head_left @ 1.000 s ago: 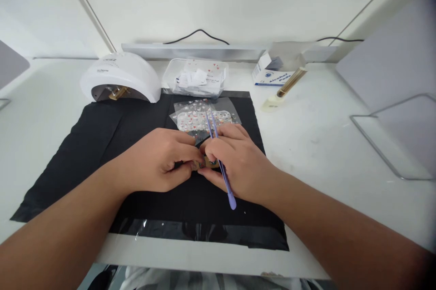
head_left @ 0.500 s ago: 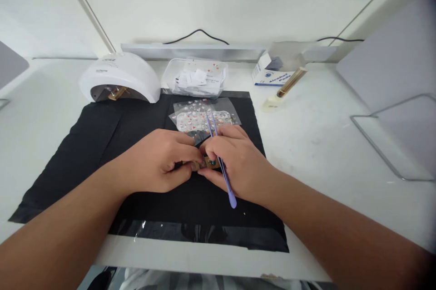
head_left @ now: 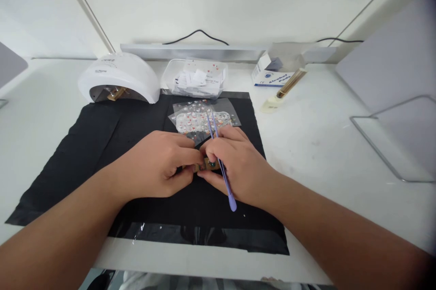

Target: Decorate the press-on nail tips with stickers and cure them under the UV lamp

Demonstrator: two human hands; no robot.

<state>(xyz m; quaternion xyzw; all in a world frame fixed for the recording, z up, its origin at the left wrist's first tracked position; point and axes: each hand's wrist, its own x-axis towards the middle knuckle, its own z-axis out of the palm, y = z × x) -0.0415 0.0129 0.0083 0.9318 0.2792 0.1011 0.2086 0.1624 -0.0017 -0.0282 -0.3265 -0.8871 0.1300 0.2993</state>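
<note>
One black mat [head_left: 153,210] on white tabletop [head_left: 306,135]

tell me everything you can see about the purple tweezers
The purple tweezers are slim and smooth, with two long, narrow arms that join at a rounded, wider end; plastic or coated metal, I can't tell which. The right hand holds them slantwise, its fingers hiding part of their length. The rounded end points toward the person, over the black mat. The tips are apart, above the clear sticker sheets; any contact there is unclear.
</note>
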